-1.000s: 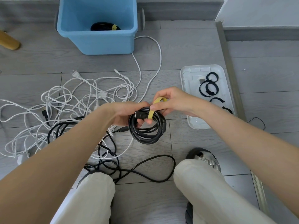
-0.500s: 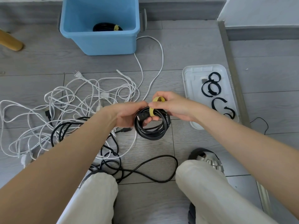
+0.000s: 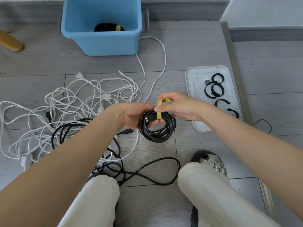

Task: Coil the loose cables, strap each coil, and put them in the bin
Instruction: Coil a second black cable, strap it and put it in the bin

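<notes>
Coils: two in view. One round coil of black cable (image 3: 155, 128) is held up over the grey floor between the hands; a second black coil with a yellow strap (image 3: 109, 27) lies at the bottom of the blue plastic bin (image 3: 105, 41).
Bin: one, at the top of the view, well apart from the hands.
Yellow strap: one yellow fabric strap (image 3: 159, 110) wraps over the top of the held coil, its free end arching up in a loop.
Left hand: the left hand (image 3: 136, 115) grips the coil's upper left side, fingers curled through the middle of the ring and pressing the black plug end against the turns.
Right hand: the right hand (image 3: 178, 106) pinches the yellow strap narrowly between thumb and forefinger just above the coil; its other fingers curl behind the coil's right edge.
Loose white cables: a tangle of thin white cables (image 3: 65, 108) spread on the floor to the left; the number cannot be told. One strand runs up beside the bin.
Loose black cables: black cable loops (image 3: 147, 174) on the floor near the knees; the count is unclear.
Tray: one white rectangular plastic tray (image 3: 193, 102) to the right, just beside the right hand.
Black straps: about five curled black straps (image 3: 214, 90) lie in the tray.
</notes>
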The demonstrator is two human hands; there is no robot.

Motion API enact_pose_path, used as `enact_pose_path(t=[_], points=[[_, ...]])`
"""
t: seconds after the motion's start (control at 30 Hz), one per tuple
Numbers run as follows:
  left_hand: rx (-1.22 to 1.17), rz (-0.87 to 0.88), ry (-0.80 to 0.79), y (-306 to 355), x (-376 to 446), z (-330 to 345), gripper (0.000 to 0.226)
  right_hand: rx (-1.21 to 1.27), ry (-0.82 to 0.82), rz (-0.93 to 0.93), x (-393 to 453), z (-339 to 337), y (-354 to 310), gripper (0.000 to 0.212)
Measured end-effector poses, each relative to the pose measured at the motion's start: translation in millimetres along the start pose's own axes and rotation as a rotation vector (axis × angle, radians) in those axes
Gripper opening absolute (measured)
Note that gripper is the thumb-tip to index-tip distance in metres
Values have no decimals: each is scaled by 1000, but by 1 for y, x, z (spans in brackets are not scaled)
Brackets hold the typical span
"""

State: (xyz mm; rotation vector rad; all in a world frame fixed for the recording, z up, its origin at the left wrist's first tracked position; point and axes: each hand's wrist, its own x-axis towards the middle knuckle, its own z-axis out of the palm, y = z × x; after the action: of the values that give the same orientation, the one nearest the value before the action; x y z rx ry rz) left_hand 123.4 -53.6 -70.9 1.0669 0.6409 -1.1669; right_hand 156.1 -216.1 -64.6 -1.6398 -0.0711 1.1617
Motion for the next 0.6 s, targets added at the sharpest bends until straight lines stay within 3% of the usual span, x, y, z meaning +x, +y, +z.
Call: enact_pose_path(t=[0.3, 0.47, 0.6], points=[[21, 228, 209, -1, 13, 13, 33, 15, 43, 0, 0, -12, 6, 8], [40, 290, 132, -2, 8, 11, 25, 173, 140, -48, 1, -17, 10, 10], [53, 376, 227, -3, 10, 12, 8, 278, 190, -59, 3, -16, 15, 12]])
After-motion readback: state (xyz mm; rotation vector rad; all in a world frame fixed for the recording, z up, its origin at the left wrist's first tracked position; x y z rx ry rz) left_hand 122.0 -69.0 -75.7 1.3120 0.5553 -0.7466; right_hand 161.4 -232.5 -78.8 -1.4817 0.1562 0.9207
